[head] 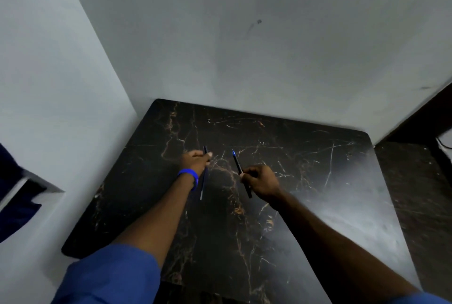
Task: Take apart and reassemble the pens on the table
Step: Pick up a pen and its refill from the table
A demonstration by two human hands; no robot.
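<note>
So each hand has a pen right now, both held up over the dark marble-look table (318, 206), which is pushed into a corner of grey walls. The left hand (195, 160) is curled into a loose fist around a thin dark pen (205, 176), its top end poking out past the knuckles and the long lower end hanging down past the blue wristband (189, 176). The right hand (261, 181) is pinching a black pen with a blue tip (241, 171) between thumb and fingers about mid-barrel, blue end angled up and away, back end sticking out under the palm. The pens are near each other but clearly apart, not touching. My guess is this is the pull-apart or twist-off step. To do it well I'd put one pen down and work on a single one with both hands, one gripping each half close to the joint, twisting straight along the axis so nothing bends. Keep it low over the table so a spring or refill doesn't shoot off the edge. Both forearms reach forward from rolled blue sleeves (110, 276), wrists fairly straight, left palm turned inward, right knuckles facing up
</note>
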